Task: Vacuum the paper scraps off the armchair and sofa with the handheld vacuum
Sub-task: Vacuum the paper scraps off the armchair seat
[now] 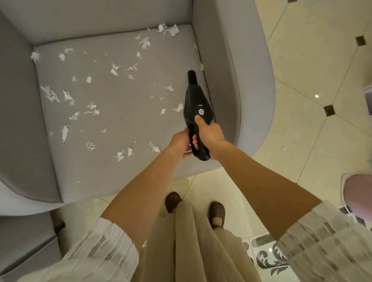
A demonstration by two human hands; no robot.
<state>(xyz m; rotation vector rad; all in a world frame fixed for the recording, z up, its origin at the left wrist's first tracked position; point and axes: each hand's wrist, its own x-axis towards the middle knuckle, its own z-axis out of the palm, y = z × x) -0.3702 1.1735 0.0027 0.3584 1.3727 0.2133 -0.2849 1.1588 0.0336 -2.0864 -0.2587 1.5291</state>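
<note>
Sleeves (79,260) framed the bottom; above them, the right hand (211,134) wrapped the vacuum (197,104) handle at centre frame, thumb near its button, while the left hand (180,146) pinched the handle's side. It looked rigid, light, best held there. Scraps (91,109), flimsy, littered the armchair (120,94) seat, upper left. Its small label was unreadable.

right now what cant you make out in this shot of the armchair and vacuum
Head view only:
- Vacuum nozzle mouth: faces away, so contact with the seat is unclear.
- Left hand fingertips: hidden behind the handle.
- Power button state: too small.
- Sofa: out of frame.
- Armchair back: cut off by the top edge.
</note>
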